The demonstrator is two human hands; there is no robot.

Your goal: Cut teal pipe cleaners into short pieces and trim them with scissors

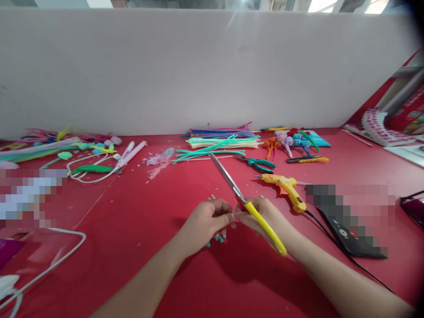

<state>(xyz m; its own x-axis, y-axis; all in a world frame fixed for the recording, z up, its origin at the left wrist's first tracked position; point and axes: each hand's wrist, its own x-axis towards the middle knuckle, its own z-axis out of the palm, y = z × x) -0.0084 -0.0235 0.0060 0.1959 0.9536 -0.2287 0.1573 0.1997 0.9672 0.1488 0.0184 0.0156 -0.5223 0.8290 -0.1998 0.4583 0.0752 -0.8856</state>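
Note:
A pair of scissors [266, 227] with yellow handles lies across my right hand [274, 217], its closed metal blades pointing away and to the left. The right hand's fingers are curled, partly hidden behind the handles. My left hand [208, 221] is closed in a pinch, its fingertips meeting those of the right hand. Whatever sits between the fingertips is too small or hidden to make out. Short teal cut pieces [219, 238] lie on the table just under my left hand, with more tiny bits [212, 197] beyond it.
Teal and cream pipe cleaners [221, 143] lie at the back, with pliers [260, 164], a yellow glue gun [281, 183] and fuzzy flowers [293, 140] to their right. A corded pink styling iron [132, 154] and fuzzy stems [49, 148] are left. A black pouch [354, 240] lies right on the red table [139, 212].

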